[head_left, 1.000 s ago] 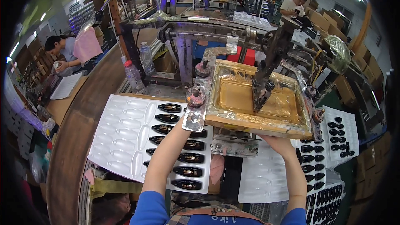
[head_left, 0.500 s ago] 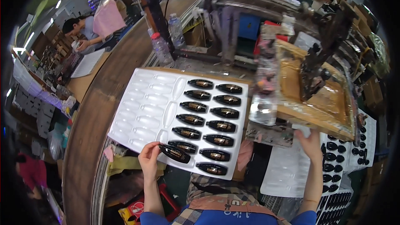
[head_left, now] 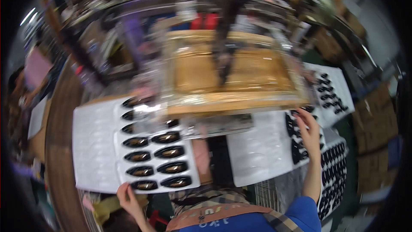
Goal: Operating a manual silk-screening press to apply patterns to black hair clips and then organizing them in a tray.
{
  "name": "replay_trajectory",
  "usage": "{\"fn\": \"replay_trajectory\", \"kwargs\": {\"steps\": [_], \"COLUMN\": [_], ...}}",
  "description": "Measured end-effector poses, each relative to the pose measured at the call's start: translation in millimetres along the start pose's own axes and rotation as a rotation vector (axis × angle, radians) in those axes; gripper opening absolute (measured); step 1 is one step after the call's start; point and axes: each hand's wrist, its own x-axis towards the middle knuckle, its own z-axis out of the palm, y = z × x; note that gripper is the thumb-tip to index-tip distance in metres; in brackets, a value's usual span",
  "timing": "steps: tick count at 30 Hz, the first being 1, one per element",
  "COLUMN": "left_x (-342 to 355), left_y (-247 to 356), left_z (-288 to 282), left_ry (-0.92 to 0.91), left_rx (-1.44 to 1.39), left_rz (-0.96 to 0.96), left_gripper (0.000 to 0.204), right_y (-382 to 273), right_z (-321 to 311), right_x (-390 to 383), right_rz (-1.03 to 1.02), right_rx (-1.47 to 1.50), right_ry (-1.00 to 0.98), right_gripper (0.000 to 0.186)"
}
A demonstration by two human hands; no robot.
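The two hands were well apart. The left hand (head_left: 130, 204) was at the lower left of the frame, its fingertips at the lower edge of the left white moulded tray (head_left: 95, 146), just beside the left end of the lowest black bottle-shaped piece (head_left: 144, 185) of the left column. Whether those fingertips touched it, or were pinched together, I could not tell through the blur.

The right hand (head_left: 310, 136) was raised right of centre, fingers bent, near the front right corner of the wooden screen-printing frame (head_left: 257, 104) and over the dark parts (head_left: 296, 146) on the right white tray (head_left: 257, 146). Its grip could not be made out, nor whether it held anything.

The black bottle-shaped pieces lay in two columns on the right half of the left tray, gold-brown marks showing on several; the upper end of the right column was hidden behind the printing rig. The tray's left half showed pale, shallow hollows.

The screen-printing frame filled the upper middle, smeared by motion, with a dark upright arm (head_left: 225, 34) in front of its amber mesh. A pink cloth (head_left: 201, 152) lay just right of the left tray. More small black parts sat on a white sheet (head_left: 340, 77) at the right, and rows of black pieces (head_left: 332, 176) filled the lower right.
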Motion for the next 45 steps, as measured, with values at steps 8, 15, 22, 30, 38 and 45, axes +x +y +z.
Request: {"fn": "replay_trajectory", "kwargs": {"steps": [8, 15, 22, 30, 38, 45], "left_x": [21.9, 88.5, 132.8, 181.1, 187.6, 228.7], "left_y": [28.2, 168.4, 222.8, 180.7, 222.7, 65.0], "left_z": [8.7, 72.1, 155.9, 227.7, 139.7, 68.0], "left_ry": [0.136, -0.138, -0.383, -0.719, -0.443, -0.019], "left_rx": [0.058, -0.187, -0.181, -0.726, -0.831, -0.668], "left_rz": [0.05, 0.546, 0.789, 0.462, 0.253, 0.094], "left_gripper": [0.013, 0.008, 0.018, 0.021, 0.014, 0.014], "right_y": [86.5, 116.1, 64.6, -23.9, -96.5, -120.8], "right_z": [-21.9, 14.4, 11.9, 70.4, 132.8, 127.5], "right_x": [-55.5, -35.0, -17.4, 25.8, 48.2, 38.7], "right_rz": [0.14, 0.053, 0.106, -0.117, -0.434, -0.236], "right_rx": [-0.512, -0.634, 0.051, 0.354, -0.144, 0.021], "right_ry": [-0.092, 0.033, 0.04, -0.284, -0.484, -0.613], "right_gripper": [0.041, 0.055, 0.039, 0.028, 0.036, 0.043]}}
